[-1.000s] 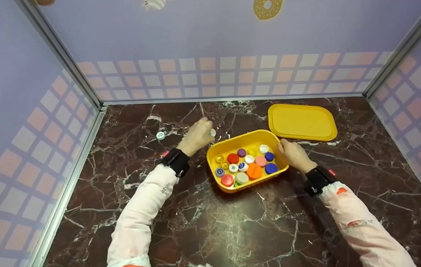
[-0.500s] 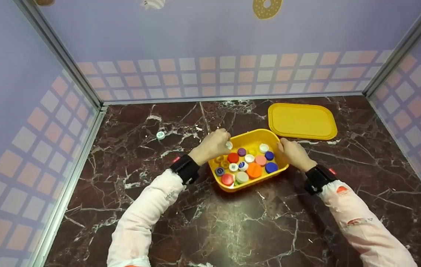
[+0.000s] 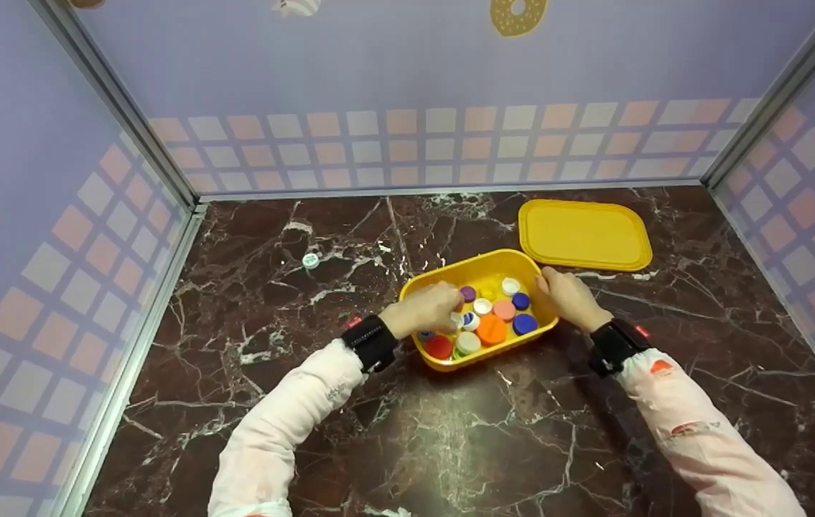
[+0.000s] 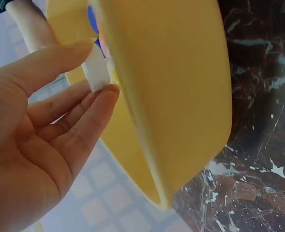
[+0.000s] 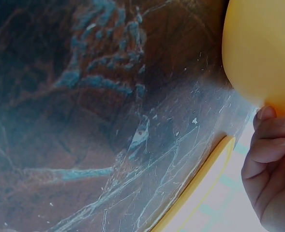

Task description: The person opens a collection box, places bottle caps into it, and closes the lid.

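Note:
A yellow plastic box (image 3: 491,263) stands on the dark marbled table, holding several bottle caps in red, orange, blue, pink, purple and white. My left hand (image 3: 427,309) reaches over its left side. Between thumb and fingertips it pinches a white bottle cap (image 4: 97,70), seen just inside the rim in the left wrist view. My right hand (image 3: 571,298) grips the right end wall of the box, with curled fingers (image 5: 273,145) against the outside in the right wrist view. Some caps at the left end are hidden under the left hand.
Behind the box at the right lies its flat yellow lid (image 3: 585,235). A single pale bottle cap (image 3: 311,261) sits on the table to the left. Patterned panels (image 3: 407,143) close off the back and both sides.
My left hand has carried the white cap from the table behind the box, rightward and toward me, down into the box. The right hand keeps its place on the wall.

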`<state>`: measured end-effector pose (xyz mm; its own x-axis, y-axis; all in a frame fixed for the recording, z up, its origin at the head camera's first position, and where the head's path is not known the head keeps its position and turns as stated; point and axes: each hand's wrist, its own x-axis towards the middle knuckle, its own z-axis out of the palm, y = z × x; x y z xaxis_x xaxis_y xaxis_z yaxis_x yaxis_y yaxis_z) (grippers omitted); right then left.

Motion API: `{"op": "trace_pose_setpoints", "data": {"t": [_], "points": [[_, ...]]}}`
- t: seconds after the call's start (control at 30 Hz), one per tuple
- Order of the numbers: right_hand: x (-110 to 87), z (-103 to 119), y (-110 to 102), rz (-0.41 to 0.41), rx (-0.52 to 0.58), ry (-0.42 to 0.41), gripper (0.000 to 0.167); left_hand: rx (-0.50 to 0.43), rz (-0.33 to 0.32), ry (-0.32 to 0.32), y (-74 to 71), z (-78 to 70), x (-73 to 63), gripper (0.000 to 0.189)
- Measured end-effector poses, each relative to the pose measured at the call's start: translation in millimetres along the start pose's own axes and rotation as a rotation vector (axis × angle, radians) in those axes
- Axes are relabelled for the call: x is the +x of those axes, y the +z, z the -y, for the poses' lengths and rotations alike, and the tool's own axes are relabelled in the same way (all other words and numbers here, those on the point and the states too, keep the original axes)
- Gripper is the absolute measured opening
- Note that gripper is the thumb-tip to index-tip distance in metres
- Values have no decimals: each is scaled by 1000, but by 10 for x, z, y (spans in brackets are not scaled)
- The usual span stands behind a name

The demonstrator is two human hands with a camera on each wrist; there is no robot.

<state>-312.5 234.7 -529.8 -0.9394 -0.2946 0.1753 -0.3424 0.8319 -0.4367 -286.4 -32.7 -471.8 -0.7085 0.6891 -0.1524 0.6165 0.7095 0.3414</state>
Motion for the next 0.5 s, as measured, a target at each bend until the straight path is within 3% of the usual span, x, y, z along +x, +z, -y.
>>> {"op": "trace_pose_setpoints", "data": {"t": [0.2,0.5], "points": [[-2,-1,-7,1,-6,-12,20,76,92,26,59,-40,-8,16],[2,-5,1,-4,-3,-12,20,124,82,30,70,-23,3,26]]}}
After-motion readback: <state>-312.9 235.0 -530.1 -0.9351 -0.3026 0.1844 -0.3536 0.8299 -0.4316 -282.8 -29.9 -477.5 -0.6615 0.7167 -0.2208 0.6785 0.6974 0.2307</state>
